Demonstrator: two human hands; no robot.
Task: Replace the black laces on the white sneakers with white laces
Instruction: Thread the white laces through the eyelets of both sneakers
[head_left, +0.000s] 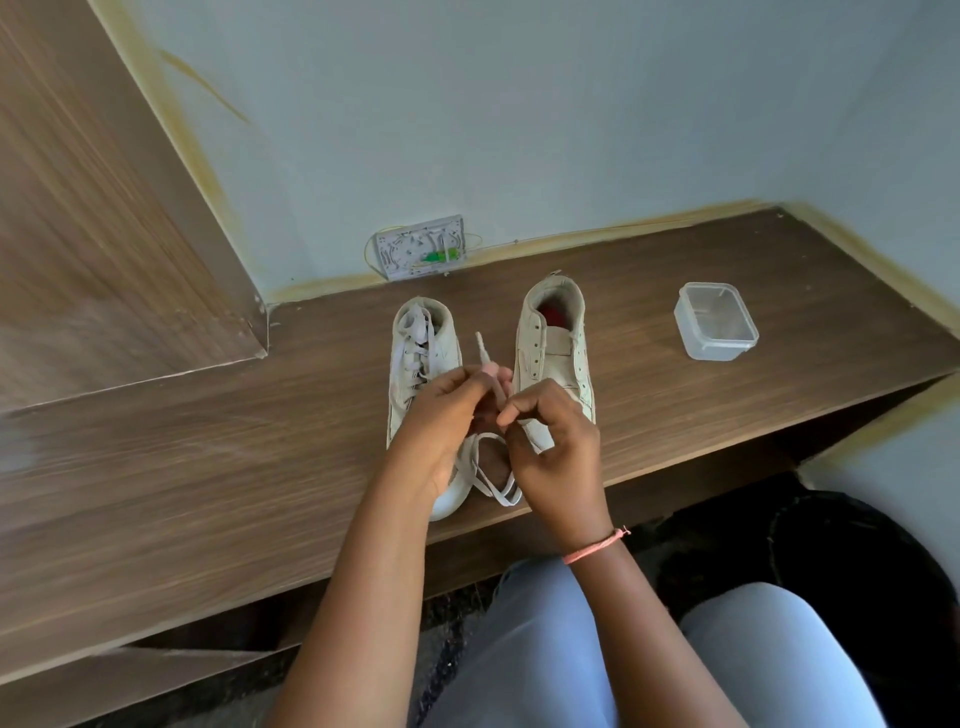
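Two white sneakers on the wooden tabletop, toes this way. Left sneaker laced in white already; right sneaker bare, holes empty. Both hands up between the shoes, pinching one white lace — left hand near the stiff tip, right hand lower, loop hanging down. Next, most likely: find the middle, make both ends even, keep the lace flat, no twists — then poke the tip into the lowest hole near the toe. Clear tub off to the right, well apart
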